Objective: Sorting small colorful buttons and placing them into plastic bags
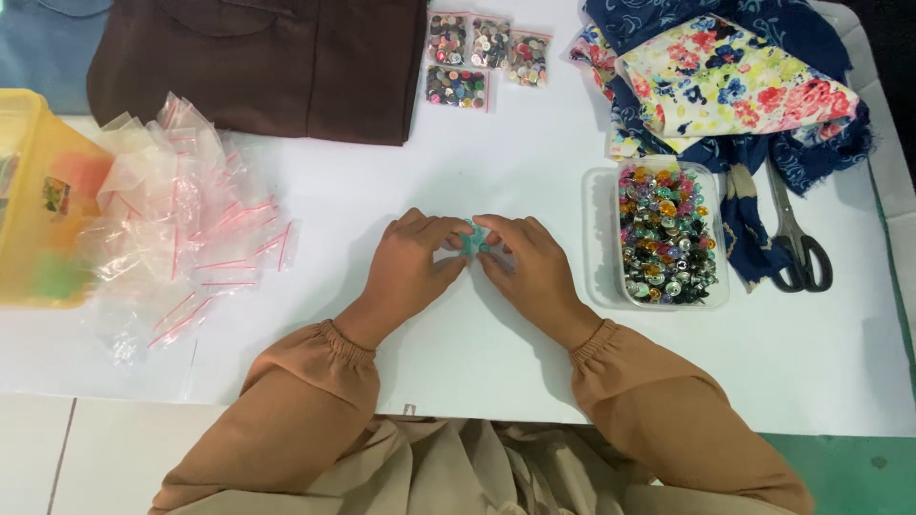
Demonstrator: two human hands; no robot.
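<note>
Both hands meet at table centre, pinching a small teal piece.

The left hand (408, 264) and right hand (527, 262) lie knuckles up, fingertips closed together on the teal piece (471, 238), wrists angling in from six o'clock. A clear tub of mixed buttons (667, 236) sits at three o'clock, empty zip bags (196, 229) at nine, scissors (795, 238) beyond the tub.

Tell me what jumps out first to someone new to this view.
The left hand and right hand meet at table centre, pinching a small teal packet. Right of them sits a clear tub of colourful buttons; a heap of empty zip bags lies left.
</note>
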